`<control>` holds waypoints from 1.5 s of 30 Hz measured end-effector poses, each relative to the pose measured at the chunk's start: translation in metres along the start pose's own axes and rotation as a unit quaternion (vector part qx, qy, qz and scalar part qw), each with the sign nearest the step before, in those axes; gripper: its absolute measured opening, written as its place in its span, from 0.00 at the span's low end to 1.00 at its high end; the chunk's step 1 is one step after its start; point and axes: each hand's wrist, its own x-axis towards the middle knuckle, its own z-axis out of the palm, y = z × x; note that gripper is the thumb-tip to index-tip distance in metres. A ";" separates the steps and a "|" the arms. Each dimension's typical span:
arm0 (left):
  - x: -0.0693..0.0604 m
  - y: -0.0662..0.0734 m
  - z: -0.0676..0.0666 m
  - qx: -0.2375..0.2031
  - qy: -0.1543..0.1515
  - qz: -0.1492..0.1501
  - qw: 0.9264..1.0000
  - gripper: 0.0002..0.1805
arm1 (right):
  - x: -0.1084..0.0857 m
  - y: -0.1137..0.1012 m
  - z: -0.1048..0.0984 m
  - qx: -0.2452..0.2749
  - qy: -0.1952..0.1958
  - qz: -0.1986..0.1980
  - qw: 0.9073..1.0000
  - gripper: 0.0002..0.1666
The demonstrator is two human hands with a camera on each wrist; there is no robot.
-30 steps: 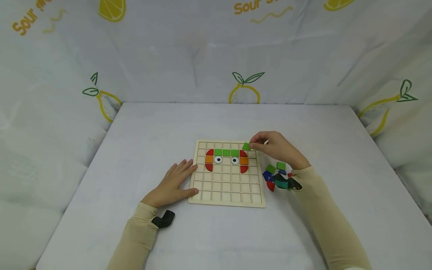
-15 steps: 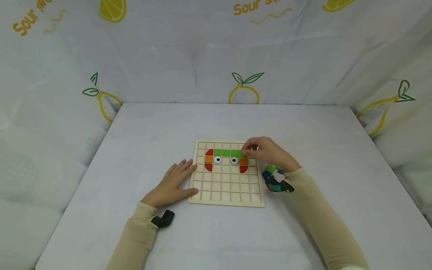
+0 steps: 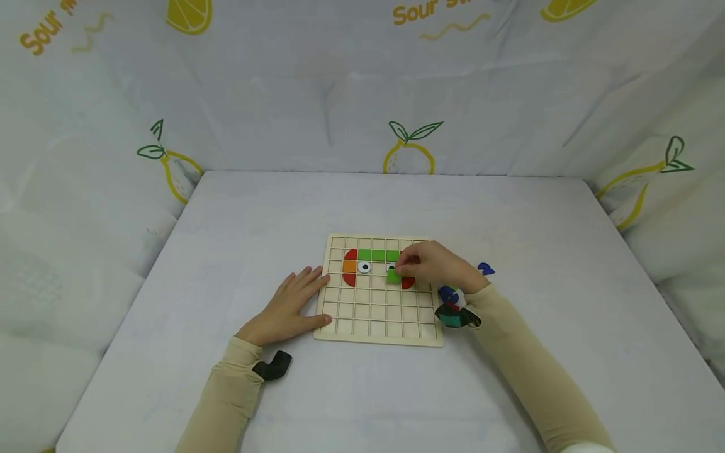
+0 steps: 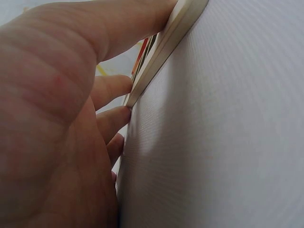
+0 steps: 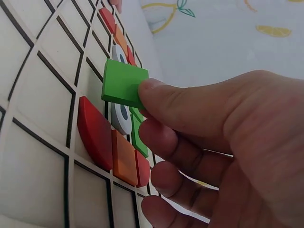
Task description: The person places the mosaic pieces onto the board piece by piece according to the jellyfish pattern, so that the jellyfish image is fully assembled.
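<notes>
Tile (image 5: 122, 81), square and green, is pinched in the right hand (image 3: 433, 263) over the gridded board (image 3: 370, 327), near one eye piece (image 5: 122, 118). The left hand (image 3: 286, 309), spread wide, touches the board's left edge; a blue piece (image 3: 485, 269) lies on the counter (image 3: 362, 402) further right.

Orange "Sour" lettering (image 3: 417, 13), twice, on white cloth (image 3: 272, 100)

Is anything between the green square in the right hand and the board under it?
Nothing visible stands between them. The right hand pinches the green square over the board; an eye disc and a red rounded piece lie close by, and the square hides part of the board behind it.
</notes>
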 end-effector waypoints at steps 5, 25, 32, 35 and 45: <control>0.001 -0.001 0.000 0.000 -0.002 0.001 1.000 0.45 | 0.000 -0.001 0.002 -0.029 -0.010 -0.013 0.999 0.06; 0.000 0.000 -0.001 -0.002 0.003 0.003 1.000 0.45 | 0.003 -0.007 0.013 -0.094 0.011 -0.004 0.996 0.07; 0.000 0.001 -0.001 -0.003 0.003 0.003 1.000 0.45 | -0.004 -0.002 -0.001 -0.082 0.009 0.026 0.996 0.11; -0.001 0.002 -0.002 -0.006 0.002 0.003 1.000 0.45 | -0.010 0.006 -0.015 -0.076 -0.013 0.051 0.996 0.10; -0.002 0.002 -0.002 0.003 0.003 -0.001 1.000 0.45 | -0.029 0.025 -0.044 -0.103 -0.092 0.137 0.981 0.15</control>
